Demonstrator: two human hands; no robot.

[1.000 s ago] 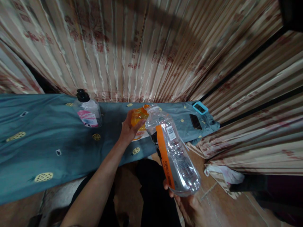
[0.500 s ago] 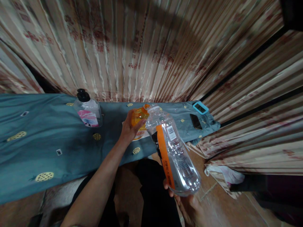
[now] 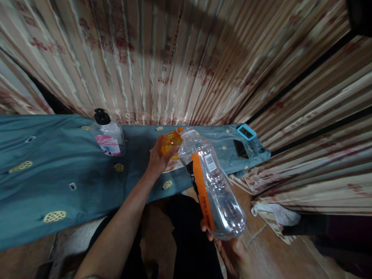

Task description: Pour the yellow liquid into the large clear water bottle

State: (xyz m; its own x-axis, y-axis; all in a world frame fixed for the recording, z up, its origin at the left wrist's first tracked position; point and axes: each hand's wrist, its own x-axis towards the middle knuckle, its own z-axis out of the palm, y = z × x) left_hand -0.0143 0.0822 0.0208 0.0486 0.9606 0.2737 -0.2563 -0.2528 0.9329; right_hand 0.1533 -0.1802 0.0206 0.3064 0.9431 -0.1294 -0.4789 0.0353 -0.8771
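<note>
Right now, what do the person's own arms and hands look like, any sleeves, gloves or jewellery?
Both are bare. The left forearm shows no sleeve along its visible length, and the left hand wears no glove or ring that I can see. The right hand is also ungloved; its wrist is cut off by the picture's edge.

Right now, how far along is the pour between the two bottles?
Done: the clear bottle has its cap off and is tipped, its mouth against the orange bottle. In hand: the right hand props the clear bottle's base, and the left hand has a grip on the orange bottle on the blue cloth. Left: most of the water remains inside the clear bottle.
</note>
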